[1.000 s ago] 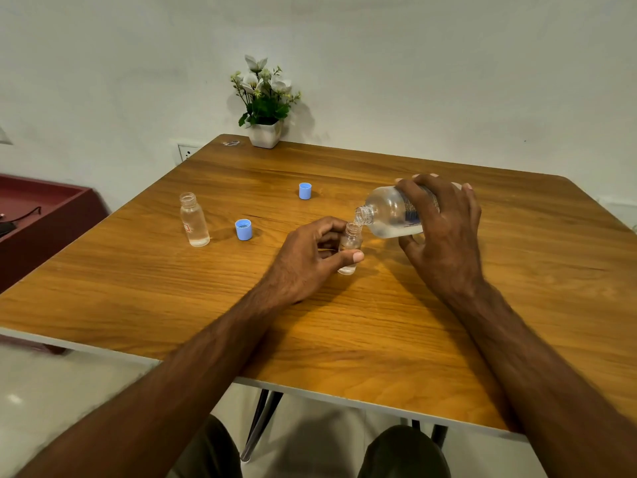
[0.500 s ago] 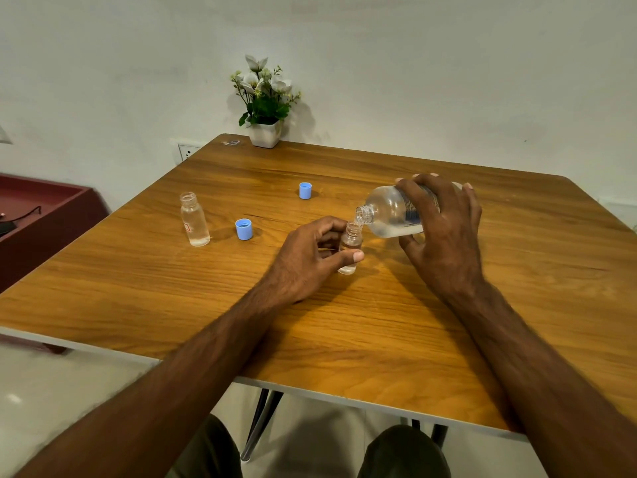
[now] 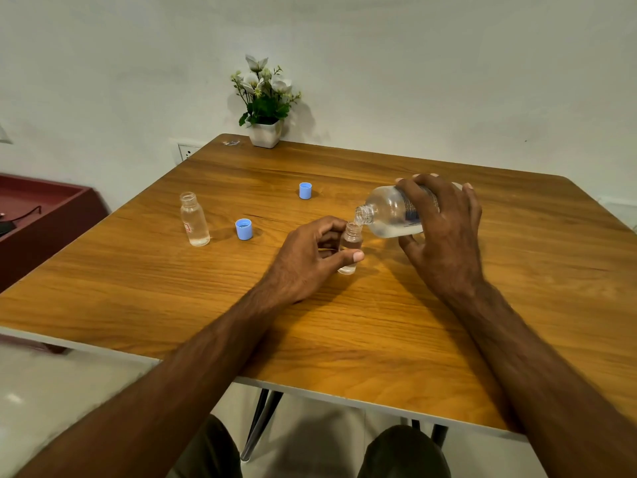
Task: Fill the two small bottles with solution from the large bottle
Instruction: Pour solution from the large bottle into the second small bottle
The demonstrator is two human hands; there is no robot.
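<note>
Mid-pour over a wooden surface (image 3: 379,322). Right hand (image 3: 444,232) wrapped around the large clear bottle (image 3: 393,215), tipped nearly flat with its open mouth just above the neck of a small bottle (image 3: 350,248) — fingers closed on the body from above. Left hand (image 3: 306,257) steadying that small bottle upright on the surface, thumb and fingers pinched around its middle. Some clear solution visible at its base; exact level hard to judge behind the thumb. Well to the left, the second small bottle (image 3: 194,219) standing open and apart, with a little liquid in the bottom. Two blue caps (image 3: 244,229) loose between the bottles. Potted flowers (image 3: 264,105) at the far edge.

Likely step: filling the first small bottle. Next — probably righting the large bottle before overflow, then shifting to the second one.
</note>
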